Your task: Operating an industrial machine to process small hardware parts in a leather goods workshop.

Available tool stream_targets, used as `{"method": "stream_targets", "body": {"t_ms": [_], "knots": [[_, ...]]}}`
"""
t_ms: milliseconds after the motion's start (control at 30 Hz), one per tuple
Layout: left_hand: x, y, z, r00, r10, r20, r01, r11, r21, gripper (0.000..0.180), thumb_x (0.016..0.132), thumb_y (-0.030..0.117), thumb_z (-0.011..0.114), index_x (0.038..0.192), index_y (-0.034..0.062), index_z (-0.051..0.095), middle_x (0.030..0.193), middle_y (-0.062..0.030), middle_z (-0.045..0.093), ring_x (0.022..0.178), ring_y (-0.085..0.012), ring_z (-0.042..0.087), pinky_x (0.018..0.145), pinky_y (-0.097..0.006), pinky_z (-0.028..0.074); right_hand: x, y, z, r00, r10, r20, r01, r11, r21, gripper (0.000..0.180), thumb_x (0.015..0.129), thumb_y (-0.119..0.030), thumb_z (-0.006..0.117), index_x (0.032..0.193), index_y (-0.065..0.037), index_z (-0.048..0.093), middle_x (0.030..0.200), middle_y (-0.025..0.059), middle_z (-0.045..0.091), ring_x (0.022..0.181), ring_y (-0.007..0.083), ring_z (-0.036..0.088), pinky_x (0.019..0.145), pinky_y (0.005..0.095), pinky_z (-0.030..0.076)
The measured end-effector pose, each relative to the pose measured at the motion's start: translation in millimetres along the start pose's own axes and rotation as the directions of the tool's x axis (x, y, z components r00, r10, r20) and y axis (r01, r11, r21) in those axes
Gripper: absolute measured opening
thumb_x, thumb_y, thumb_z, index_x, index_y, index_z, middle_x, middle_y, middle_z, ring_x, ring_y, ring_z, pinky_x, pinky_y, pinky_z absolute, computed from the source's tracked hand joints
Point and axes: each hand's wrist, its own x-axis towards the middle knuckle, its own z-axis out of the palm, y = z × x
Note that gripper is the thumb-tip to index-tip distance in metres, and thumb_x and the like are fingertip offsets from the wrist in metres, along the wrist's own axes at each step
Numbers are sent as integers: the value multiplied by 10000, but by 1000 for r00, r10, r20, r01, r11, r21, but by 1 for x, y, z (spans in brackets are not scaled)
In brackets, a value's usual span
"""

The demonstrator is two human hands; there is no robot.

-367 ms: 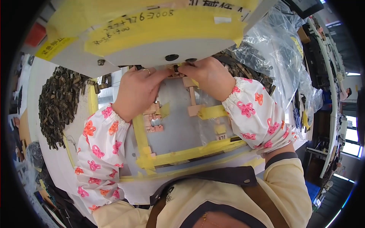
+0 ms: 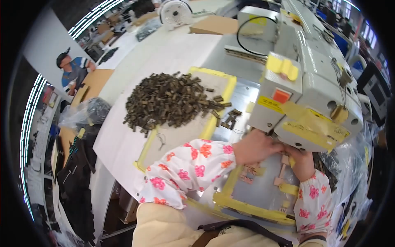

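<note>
- At the bottom centre of the frame, the person's cream garment (image 2: 173,224) fills the edge, with flower-printed sleeves (image 2: 187,171) covering both forearms.
- Right of centre, yellow tape (image 2: 251,204) borders a grey metal plate (image 2: 267,183).
- On that plate lie a cluster of pale pink pieces (image 2: 247,178), just below the left hand (image 2: 256,147), and a pink strip (image 2: 281,169) beside the right hand (image 2: 302,162).
- The two hands come close together at the lower edge of the white machine head (image 2: 267,88). The left fingers are bent, reaching toward the right hand; the right fingers are mostly hidden. I cannot tell whether either hand grips anything.
- Clear plastic (image 2: 349,164) bunches at the right.
- Around the centre, a heap of small dark-brown pieces (image 2: 162,101) sits on the table, a few loose ones trailing toward the machine.
- Upper centre: flat brown cardboard (image 2: 216,25), then a white fan (image 2: 176,13).
- Upper left: another person (image 2: 77,72) at a brown surface.
</note>
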Motion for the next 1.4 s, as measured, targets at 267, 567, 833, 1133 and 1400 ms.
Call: {"method": "stream_targets", "body": {"t_ms": [267, 567, 833, 1133, 1400], "knots": [[-5, 0, 0, 999, 39, 25, -40, 998, 38, 334, 702, 130, 580, 1034, 154, 598, 696, -34, 616, 730, -221, 627, 708, -353, 482, 3, -1, -9, 989, -127, -76, 118, 986, -120, 233, 610, -42, 627, 828, -68, 704, 919, 143, 639, 902, 327, 599, 769, 405, 475], [0, -7, -11, 994, -23, 109, 15, 997, 81, 369, 633, 37, 615, 981, 142, 674, 1001, -76, 626, 934, -284, 592, 771, -397, 488, 4, 8, -4, 986, -167, -10, 159, 950, -268, 234, 679, -129, 610, 891, -152, 706, 934, 64, 655, 945, 222, 595, 884, 367, 400], [2, -3, -15, 990, -19, 139, 11, 998, 55, 330, 681, 57, 580, 973, 172, 678, 884, -64, 662, 725, -265, 630, 626, -365, 513, 3, 8, -5, 985, -162, 62, 173, 940, -295, 231, 687, -104, 579, 894, -146, 675, 867, 27, 628, 876, 194, 592, 787, 354, 375], [8, -2, -20, 995, -13, 98, 6, 998, 66, 310, 716, 58, 568, 985, 169, 676, 855, -68, 665, 689, -273, 630, 597, -373, 511, 8, 10, -9, 986, -147, 76, 164, 932, -324, 234, 688, -103, 584, 897, -154, 677, 883, 12, 628, 894, 184, 585, 797, 356, 368], [-4, -5, -10, 968, -138, 210, 137, 990, 19, 320, 718, 40, 557, 998, 151, 663, 890, -85, 658, 758, -288, 628, 665, -381, 509, 2, 9, -3, 990, -118, 78, 138, 933, -331, 225, 695, -113, 588, 893, -160, 682, 885, 13, 631, 924, 187, 575, 811, 350, 365]]}}
